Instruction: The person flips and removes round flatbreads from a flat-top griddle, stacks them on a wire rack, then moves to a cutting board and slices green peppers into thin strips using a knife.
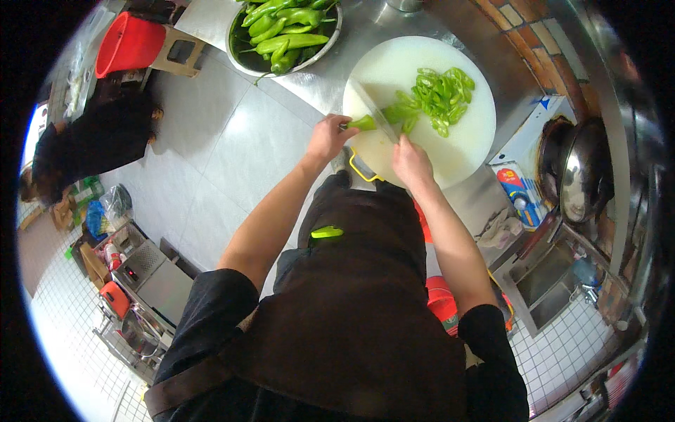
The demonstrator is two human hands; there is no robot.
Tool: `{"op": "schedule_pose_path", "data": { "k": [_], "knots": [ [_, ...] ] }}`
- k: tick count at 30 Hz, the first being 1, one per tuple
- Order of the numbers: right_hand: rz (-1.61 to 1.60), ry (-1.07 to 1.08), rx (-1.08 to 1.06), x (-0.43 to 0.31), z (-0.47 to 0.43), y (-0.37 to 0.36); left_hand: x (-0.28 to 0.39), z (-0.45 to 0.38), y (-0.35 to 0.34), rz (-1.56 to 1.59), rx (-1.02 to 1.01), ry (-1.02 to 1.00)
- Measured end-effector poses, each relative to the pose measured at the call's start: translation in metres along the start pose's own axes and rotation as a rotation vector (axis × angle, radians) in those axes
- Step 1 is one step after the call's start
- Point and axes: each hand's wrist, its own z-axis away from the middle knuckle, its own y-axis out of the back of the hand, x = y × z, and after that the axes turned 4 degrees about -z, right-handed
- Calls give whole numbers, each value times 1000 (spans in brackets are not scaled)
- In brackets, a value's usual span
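My left hand pinches the stem end of a green pepper at the left edge of a round white cutting board. In my right hand is a knife, its broad blade lying across the pepper and pointing up and to the left. Beyond the blade, a cut part of pepper lies on the board, and a heap of sliced green pepper covers the upper right of it. A metal bowl full of whole green peppers stands to the upper left.
The board rests on a stainless steel counter. A cloth, a box and woks are at the right, with a sink below. Across the tiled floor at the left is another person in dark clothes, near a red bucket.
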Motion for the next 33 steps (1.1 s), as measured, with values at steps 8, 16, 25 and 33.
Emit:
{"op": "schedule_pose_path", "data": {
  "k": [8, 16, 25, 33],
  "knots": [
    [-40, 2, -18, -14, 53, 38, 10, -8, -20, 185, 84, 147],
    [83, 16, -35, -13, 7, 5, 19, -9, -17, 78, 85, 85],
    [-2, -88, -89, -10, 35, -1, 15, -14, -26, 162, 179, 71],
    [11, -133, -168, -4, 63, 23, 18, -12, -18, 173, 122, 156]
  ]
}}
